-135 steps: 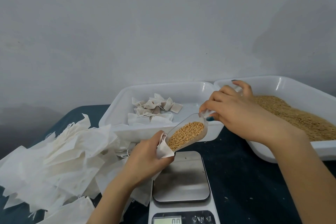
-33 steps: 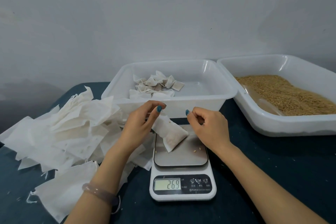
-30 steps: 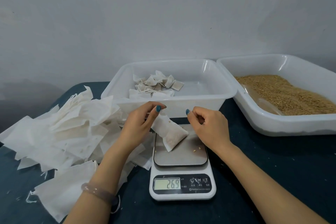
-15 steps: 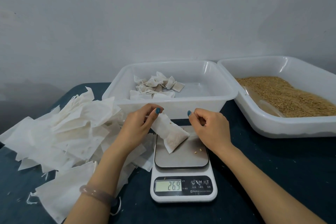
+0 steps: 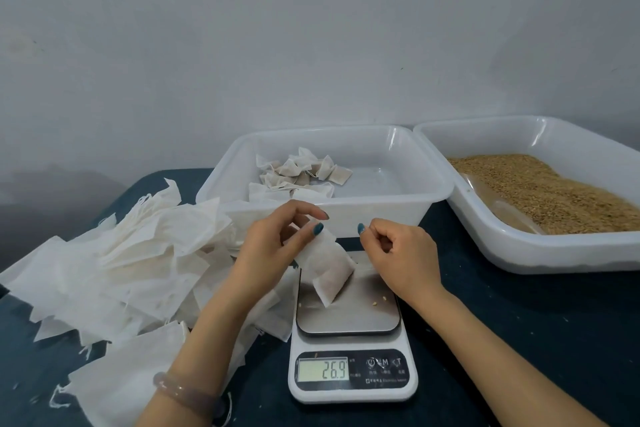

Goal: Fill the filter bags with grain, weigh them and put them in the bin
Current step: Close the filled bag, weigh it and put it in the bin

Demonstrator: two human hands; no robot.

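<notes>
Just one filled bag (image 5: pixel 327 265) on one scale (image 5: pixel 349 322).

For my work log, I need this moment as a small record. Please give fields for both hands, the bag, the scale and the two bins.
Left hand: pinches top of filter bag
Right hand: fingers curled, beside the bag, not touching it
Filter bag: filled, tilted, lower end on scale
Display: 26.9
Middle bin: several filled bags
Right bin: grain
Empty bags: heaped left of scale
</notes>
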